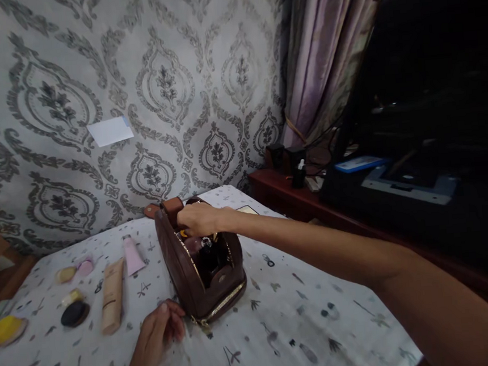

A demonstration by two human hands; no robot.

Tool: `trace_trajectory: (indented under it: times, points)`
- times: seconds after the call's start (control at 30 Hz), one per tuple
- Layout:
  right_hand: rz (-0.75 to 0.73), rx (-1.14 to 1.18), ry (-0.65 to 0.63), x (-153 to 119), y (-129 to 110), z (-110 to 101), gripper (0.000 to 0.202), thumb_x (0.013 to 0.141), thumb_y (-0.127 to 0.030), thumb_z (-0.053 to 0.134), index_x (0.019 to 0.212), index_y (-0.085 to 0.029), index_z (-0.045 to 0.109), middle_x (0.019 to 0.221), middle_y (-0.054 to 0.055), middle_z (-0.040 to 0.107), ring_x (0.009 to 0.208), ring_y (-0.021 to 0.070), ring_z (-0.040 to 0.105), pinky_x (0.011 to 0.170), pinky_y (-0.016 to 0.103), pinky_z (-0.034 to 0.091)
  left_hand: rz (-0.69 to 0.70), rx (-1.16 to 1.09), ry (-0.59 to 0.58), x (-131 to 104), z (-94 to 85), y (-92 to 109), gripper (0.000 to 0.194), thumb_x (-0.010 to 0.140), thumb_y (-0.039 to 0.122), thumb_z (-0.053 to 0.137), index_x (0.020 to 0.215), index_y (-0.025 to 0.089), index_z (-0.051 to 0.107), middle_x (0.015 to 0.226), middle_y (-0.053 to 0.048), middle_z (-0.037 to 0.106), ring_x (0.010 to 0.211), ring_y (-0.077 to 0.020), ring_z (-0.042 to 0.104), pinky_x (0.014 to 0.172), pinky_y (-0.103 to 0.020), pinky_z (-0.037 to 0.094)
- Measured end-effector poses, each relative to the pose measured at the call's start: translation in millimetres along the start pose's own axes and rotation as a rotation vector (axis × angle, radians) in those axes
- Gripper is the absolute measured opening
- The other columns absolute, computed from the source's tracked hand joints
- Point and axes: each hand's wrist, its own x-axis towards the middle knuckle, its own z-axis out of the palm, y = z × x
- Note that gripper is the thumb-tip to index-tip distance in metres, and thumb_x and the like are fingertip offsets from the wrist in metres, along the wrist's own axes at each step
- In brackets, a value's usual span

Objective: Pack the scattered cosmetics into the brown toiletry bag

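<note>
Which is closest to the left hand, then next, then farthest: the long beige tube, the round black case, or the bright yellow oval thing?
In the head view, from the left hand:
1. Long beige tube, to its left.
2. Round black case, left of the tube.
3. Bright yellow oval thing, farthest left.

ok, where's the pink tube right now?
Head view, left of centre: the pink tube is on the patterned sheet, between the tan tube and the brown bag.
</note>
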Motion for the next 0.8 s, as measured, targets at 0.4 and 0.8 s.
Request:
trace_trajectory:
  times: [0.4, 0.8]
  points:
    - [-0.023, -0.041, -0.131, 10.4, -12.0, 14.2, 0.034, 0.075, -0.009, 0.069, 0.109, -0.010, 0.070, 0.113, 0.018, 0.071, 0.104, 0.0306, 0.069, 0.079, 0.034, 0.056, 0.010, -0.013, -0.037, 2.2, -4.6, -8.9, 0.065, 0.083, 0.076, 0.044, 0.080, 0.016, 0.067, 0.059, -0.005, 0.066, 0.055, -0.0166, 0.056, 0.051, -0.026, 0.038]
    - [0.129, 0.070, 0.195, -18.8, -23.5, -14.7, 0.027, 0.095, -0.022, 0.047, 0.086, -0.015, 0.072, 0.089, 0.012, 0.073, 0.087, 0.0226, 0.067, 0.074, 0.028, 0.044, 0.057, -0.049, 0.030, 0.3, 4.2, -2.9, 0.065, 0.083, 0.076, 0.043, 0.076, 0.015, 0.064, 0.055, -0.003, 0.062, 0.049, -0.0136, 0.051, 0.049, -0.025, 0.033]
